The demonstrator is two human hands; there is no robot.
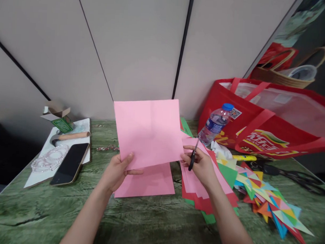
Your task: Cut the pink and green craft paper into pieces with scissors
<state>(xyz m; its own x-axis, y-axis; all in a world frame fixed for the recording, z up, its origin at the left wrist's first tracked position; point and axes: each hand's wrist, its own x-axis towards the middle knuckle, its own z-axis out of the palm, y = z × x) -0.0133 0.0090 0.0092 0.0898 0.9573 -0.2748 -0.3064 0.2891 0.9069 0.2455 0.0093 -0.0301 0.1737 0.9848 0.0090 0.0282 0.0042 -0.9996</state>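
My left hand (120, 170) grips a pink paper sheet (148, 134) at its lower left corner, thumb in front, holding it tilted up above the table. In my right hand (201, 162) is a small pair of black-handled scissors (192, 161), seen nearly edge-on with the thin blade pointing up. Its fingertips are at the sheet's lower right edge. Below the raised sheet, a second pink sheet (146, 185) lies flat on the table, partly covered from view. Under my right hand is a fanned stack of pink, red and green paper (210, 203).
A water bottle (215, 124) leans by a red bag (258, 121) at the back right. Folded coloured paper pieces (271, 200) and large black scissors (296, 176) lie right. Left, a white board (38, 172) bears a phone (70, 163), a hammer (74, 135), beads (50, 159) and an open box (61, 122).
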